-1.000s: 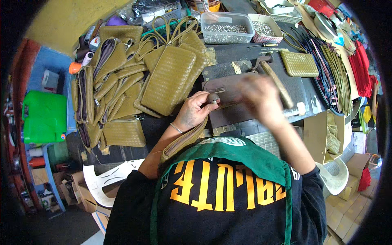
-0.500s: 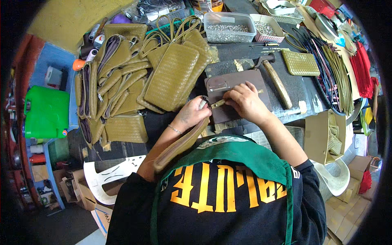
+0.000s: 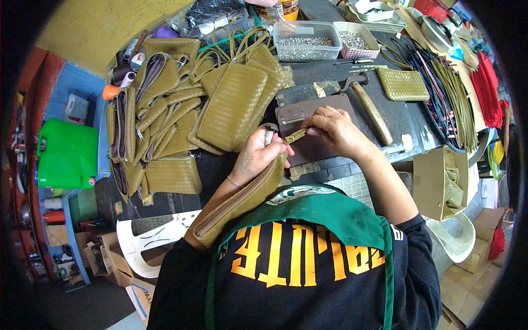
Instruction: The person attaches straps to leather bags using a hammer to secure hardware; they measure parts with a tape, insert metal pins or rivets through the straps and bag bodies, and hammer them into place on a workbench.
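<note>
My left hand (image 3: pixel 257 155) is closed on one end of an olive woven zip pouch (image 3: pixel 242 204), whose body hangs back along my forearm with its zip facing up. A small pale, dark-topped piece (image 3: pixel 268 136) also sits between my thumb and fingers; its kind is unclear. With my right hand (image 3: pixel 336 132) I pinch a short olive strap (image 3: pixel 296 135) that runs to the pouch end by my left fingers. Below both hands lies a dark brown flat pad (image 3: pixel 319 105). Beyond my right hand rests a hammer with a wooden handle (image 3: pixel 374 114).
Olive pouches (image 3: pixel 234 104) are piled at the left. A clear tub of small metal pieces (image 3: pixel 307 43) and a checked box (image 3: pixel 356 41) stand at the back. Another woven pouch (image 3: pixel 403 84), strap bundles (image 3: pixel 454 104) and an open carton (image 3: pixel 434 179) lie to the right.
The pouch has turned, so more of its zip side shows, and its free end has shifted left. My right hand has rolled slightly, still pinching the strap. The whole view has shifted a little.
</note>
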Demonstrator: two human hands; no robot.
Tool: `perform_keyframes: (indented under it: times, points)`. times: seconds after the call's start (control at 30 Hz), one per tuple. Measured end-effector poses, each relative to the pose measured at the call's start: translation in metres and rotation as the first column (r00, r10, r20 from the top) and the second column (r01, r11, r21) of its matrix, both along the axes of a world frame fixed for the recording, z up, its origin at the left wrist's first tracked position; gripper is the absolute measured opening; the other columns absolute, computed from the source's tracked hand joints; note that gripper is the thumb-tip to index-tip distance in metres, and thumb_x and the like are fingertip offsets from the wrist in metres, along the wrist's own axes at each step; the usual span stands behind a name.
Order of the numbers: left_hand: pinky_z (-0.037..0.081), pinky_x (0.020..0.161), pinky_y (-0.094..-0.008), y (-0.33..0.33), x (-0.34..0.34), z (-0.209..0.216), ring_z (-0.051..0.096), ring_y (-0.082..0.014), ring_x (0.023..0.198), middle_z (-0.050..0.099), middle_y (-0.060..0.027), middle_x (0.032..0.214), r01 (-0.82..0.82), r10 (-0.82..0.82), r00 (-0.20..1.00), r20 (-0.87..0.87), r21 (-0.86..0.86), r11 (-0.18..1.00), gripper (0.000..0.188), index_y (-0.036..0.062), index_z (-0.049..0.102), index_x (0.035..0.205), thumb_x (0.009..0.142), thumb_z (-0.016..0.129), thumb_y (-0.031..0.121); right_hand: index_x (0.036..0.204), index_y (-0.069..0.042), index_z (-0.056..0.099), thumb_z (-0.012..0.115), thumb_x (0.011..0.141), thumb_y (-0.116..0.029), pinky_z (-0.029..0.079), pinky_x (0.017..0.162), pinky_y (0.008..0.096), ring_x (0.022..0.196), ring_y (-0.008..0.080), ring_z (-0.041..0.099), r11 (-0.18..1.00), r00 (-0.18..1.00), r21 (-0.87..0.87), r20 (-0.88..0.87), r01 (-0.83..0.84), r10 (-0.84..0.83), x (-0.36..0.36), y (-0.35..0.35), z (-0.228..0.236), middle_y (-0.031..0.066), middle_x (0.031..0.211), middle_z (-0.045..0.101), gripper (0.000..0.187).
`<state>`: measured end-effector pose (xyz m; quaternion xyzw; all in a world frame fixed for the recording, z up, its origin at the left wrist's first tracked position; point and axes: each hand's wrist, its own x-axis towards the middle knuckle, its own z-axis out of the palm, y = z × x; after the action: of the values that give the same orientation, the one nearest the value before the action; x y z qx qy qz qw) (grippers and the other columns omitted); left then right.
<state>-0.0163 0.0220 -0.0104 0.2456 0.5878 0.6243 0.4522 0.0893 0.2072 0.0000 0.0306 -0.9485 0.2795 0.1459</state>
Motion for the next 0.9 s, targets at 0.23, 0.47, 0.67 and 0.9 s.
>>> perform_keyframes:
  times: [0.23, 0.47, 0.67, 0.9]
  points:
    - [0.047, 0.050, -0.0253, 0.002, 0.004, 0.006, 0.056, -0.0175, 0.056, 0.056, -0.0174, 0.077, 0.018, -0.030, 0.988, 0.149, 0.085, 0.996, 0.009, 0.0005, 0.036, 0.083, 0.080, 0.044, 0.002, 0.086, -0.010, 0.058, 0.053, 0.080, -0.016, 0.037, 0.072, 0.0371, 0.083, 0.0245, 0.050, 1.000, 0.999, -0.009, 0.047, 0.015, -0.014, 0.005, 0.000, -0.001, 0.0049, 0.079, 0.052, 0.010]
    - [0.048, 0.053, -0.0266, 0.003, 0.012, -0.001, 0.055, -0.0173, 0.056, 0.055, -0.0159, 0.076, -0.056, 0.041, 0.994, 0.097, 0.156, 0.986, 0.010, 0.0006, 0.035, 0.085, 0.079, 0.044, -0.001, 0.082, -0.009, 0.057, 0.060, 0.075, -0.019, 0.037, 0.069, 0.0370, 0.082, 0.0272, 0.047, 0.935, 0.866, 0.166, -0.454, 0.313, -0.209, 0.002, -0.012, 0.009, 0.0075, 0.077, 0.049, 0.013]
    - [0.049, 0.053, -0.0264, 0.006, 0.031, 0.002, 0.056, -0.0131, 0.058, 0.050, -0.0057, 0.072, -0.080, 0.124, 0.956, -0.266, 0.172, 0.982, 0.017, -0.0010, 0.040, 0.093, 0.078, 0.048, -0.002, 0.075, 0.001, 0.054, 0.056, 0.083, -0.019, 0.045, 0.064, 0.0272, 0.067, 0.0156, 0.054, 0.282, 0.958, -0.917, 0.256, 0.282, -0.125, 0.026, -0.056, -0.001, 0.0055, 0.071, 0.055, 0.021]
    - [0.043, 0.056, -0.0236, 0.007, 0.037, 0.020, 0.053, -0.0104, 0.067, 0.048, -0.0031, 0.069, -0.034, -0.034, 0.766, -0.642, -0.094, 0.995, 0.016, 0.0041, 0.043, 0.081, 0.072, 0.055, 0.000, 0.086, 0.000, 0.054, 0.047, 0.089, -0.020, 0.046, 0.068, 0.0238, 0.071, 0.0099, 0.054, 0.061, 0.979, -0.978, 0.200, 0.198, 0.034, 0.020, -0.054, -0.026, 0.0041, 0.078, 0.057, 0.021]
